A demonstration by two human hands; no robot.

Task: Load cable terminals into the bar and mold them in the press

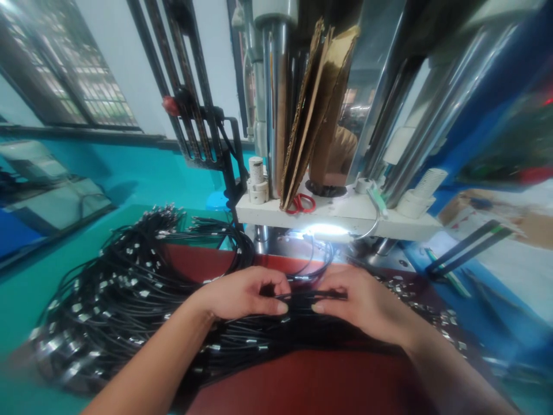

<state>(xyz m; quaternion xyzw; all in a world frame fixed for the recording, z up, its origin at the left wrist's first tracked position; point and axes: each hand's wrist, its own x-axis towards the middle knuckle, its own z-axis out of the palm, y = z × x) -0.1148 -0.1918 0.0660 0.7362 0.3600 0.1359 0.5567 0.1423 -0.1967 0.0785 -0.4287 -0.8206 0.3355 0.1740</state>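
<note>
A large bundle of black cables (142,300) with small silvery metal ends and pale tags spreads over the left and middle of the dark red work surface (319,380). My left hand (248,293) pinches a thin black cable (298,295) between thumb and index finger, above the bundle. Facing it, my right hand (349,297) pinches the same dark strand, or one beside it; I cannot tell which. A small gap lies between the two thumbs. Behind my hands, a loop of cable (322,265) rests under the machine's bright lamp (326,231).
The machine's white plate (280,214) with metal columns (276,115) stands just beyond my hands. On it are cardboard sheets (311,115) and red-handled scissors (302,203). Small metal-ended pieces (449,320) lie at right, near dark strips (470,251). A green tray wall (30,311) borders the left.
</note>
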